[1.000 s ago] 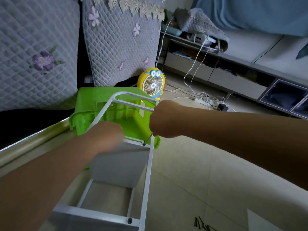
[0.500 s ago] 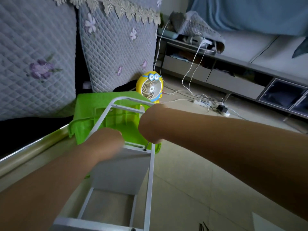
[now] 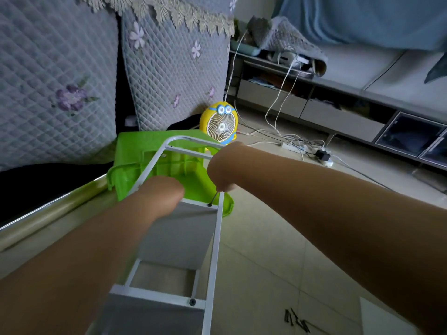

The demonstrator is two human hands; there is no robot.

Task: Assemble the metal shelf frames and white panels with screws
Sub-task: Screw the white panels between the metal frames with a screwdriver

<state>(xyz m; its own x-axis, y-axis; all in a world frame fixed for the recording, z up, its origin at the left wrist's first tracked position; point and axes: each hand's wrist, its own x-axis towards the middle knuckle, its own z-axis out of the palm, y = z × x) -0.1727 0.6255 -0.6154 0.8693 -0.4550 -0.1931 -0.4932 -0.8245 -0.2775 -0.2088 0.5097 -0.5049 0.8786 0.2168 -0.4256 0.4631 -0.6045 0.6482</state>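
A bright green plastic stool (image 3: pixel 135 151) sits mid-frame, with a yellow cartoon fan (image 3: pixel 221 123) just behind it on the tiled floor (image 3: pixel 266 250). Quilted floral cushions (image 3: pixel 169 68) fill the upper left. At upper right, white cables trail to a power strip (image 3: pixel 294 148) before a long low cabinet (image 3: pixel 338 112)

Right hand (image 3: pixel 222 169) fisted; left hand (image 3: pixel 163 189) bent downward

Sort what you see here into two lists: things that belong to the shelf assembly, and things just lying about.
Belong to the job: metal shelf frame; white panel; thin tool gripped by the right hand; left hand at the frame; loose screws.

Just lying about: Minion fan; power strip; quilted cushions.
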